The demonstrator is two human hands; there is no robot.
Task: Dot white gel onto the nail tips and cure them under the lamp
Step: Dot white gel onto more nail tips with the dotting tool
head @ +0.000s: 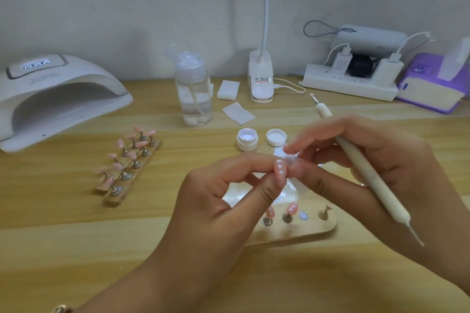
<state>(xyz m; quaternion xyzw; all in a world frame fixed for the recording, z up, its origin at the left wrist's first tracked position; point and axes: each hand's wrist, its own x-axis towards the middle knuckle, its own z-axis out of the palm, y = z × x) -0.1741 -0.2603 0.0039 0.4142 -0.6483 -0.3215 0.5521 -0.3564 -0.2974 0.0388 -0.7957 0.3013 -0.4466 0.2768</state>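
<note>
My left hand pinches a pink nail tip that bears white dots. My right hand holds a cream dotting pen slanted across its fingers, and its fingertips touch a small clear piece beside the nail tip. Below my hands lies a wooden holder with two pink dotted tips on stands. An open jar of white gel and its lid sit behind my hands. The white curing lamp stands at the far left.
A second wooden strip with several pink nail tips lies left of centre. Behind stand a clear pump bottle, white wipes, a desk lamp base, a power strip with chargers and a purple box.
</note>
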